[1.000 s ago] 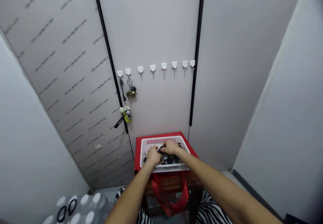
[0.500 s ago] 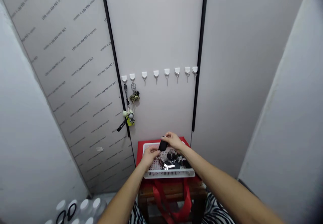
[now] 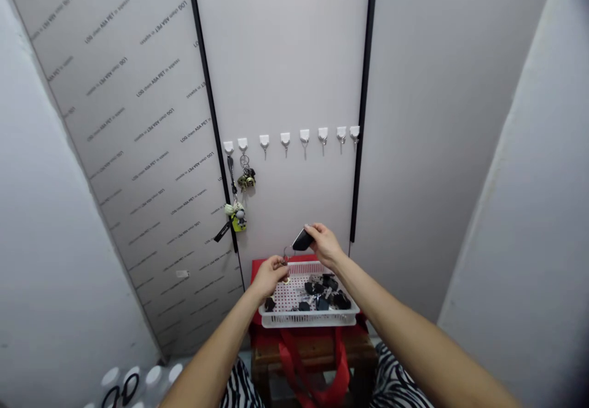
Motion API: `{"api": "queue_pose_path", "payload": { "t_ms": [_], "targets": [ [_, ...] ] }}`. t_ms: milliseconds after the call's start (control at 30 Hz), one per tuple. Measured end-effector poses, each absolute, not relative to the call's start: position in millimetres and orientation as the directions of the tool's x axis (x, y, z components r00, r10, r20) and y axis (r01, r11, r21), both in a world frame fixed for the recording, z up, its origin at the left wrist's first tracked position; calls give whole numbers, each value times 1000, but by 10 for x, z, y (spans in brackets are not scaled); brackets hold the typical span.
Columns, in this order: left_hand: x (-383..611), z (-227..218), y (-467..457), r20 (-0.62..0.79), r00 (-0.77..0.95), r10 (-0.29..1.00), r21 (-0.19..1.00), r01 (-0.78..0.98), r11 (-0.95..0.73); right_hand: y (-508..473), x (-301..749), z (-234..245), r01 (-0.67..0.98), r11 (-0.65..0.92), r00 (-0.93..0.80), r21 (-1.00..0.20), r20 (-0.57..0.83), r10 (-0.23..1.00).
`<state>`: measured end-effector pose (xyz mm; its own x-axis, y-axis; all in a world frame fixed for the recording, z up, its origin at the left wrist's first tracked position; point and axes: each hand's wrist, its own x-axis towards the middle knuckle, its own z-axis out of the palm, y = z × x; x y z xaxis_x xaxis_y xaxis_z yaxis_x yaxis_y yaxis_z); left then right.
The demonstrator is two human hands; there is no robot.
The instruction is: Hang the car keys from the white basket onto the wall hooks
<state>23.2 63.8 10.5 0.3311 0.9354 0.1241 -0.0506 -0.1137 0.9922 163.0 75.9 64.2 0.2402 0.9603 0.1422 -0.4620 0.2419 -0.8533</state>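
Note:
My right hand (image 3: 326, 243) is closed on a flat black key fob (image 3: 302, 240), tilted above the back of a white plastic basket (image 3: 309, 318). A thin metal key ring (image 3: 288, 251) hangs from the fob's left end. My left hand (image 3: 272, 275) pinches the lower part of this ring over the basket's left side; the small pieces between its fingers are too small to make out. Several black-headed keys (image 3: 322, 294) lie in the basket, mostly toward the right. A small dark piece (image 3: 269, 304) sits in its front left corner.
A row of white adhesive hooks (image 3: 285, 139) runs across the panel. A strap with a green charm (image 3: 238, 216) and a bunch of brass-coloured keys (image 3: 247, 179) hang on the two leftmost. Under the basket are a red bag (image 3: 340, 365) and a wooden stool (image 3: 264, 356). White-capped bottles (image 3: 154, 376) stand lower left.
My right hand has raised the black fob up from the basket, and the ring now shows between the hands. The shiny key at the front of the basket is no longer seen there.

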Motion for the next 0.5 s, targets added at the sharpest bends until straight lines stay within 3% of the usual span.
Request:
{"api": "queue_pose_path", "payload": {
  "t_ms": [133,233,300,367,433,500],
  "targets": [
    [49,172,743,149,292,945,977,106,-187,759,1816,703,-488,301,318,-819,155,936],
    [-44,274,778,151,318,936,955,197,-221,717,1945,592,-275,188,255,-943,117,960],
    [-45,376,781,150,364,919,917,296,-266,661,1951,480,8,124,146,-992,124,981],
    [-7,484,779,158,414,896,855,396,-334,601,1878,381,269,157,-57,-950,147,987],
    [44,581,782,180,465,867,785,463,-411,559,1755,317,368,251,-274,-895,153,949],
    [81,665,794,209,499,841,728,495,-475,546,1627,296,326,303,-375,-895,171,911]
  ]
}}
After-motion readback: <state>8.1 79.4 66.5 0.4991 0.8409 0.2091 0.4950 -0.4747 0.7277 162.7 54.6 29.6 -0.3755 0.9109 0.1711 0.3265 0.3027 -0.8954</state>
